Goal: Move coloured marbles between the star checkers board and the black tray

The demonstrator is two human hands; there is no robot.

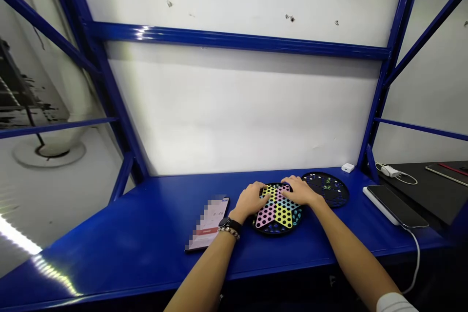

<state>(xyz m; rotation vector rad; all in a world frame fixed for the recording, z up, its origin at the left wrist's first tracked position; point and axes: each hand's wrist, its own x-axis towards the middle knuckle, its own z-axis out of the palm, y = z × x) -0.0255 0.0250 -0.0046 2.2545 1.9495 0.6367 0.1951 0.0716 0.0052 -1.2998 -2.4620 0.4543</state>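
Note:
A round Chinese checkers board (278,212) with a star of yellow, pink, blue and green fields lies on the blue shelf (146,234). My left hand (251,200) rests on the board's left rim with fingers curled over it. My right hand (298,190) lies on the board's upper right part, fingers spread and bent down onto the holes. Whether either hand pinches a marble is hidden. A watch and a bead bracelet sit on my left wrist. Right behind my right hand lies a second round black tray (327,188) with a few marbles in it.
A phone (208,224) lies screen up left of the board. At the right sit a phone on a white power bank (395,204) with a cable, a small white case (347,167) and a white charger (389,171). Blue rack posts stand at both sides.

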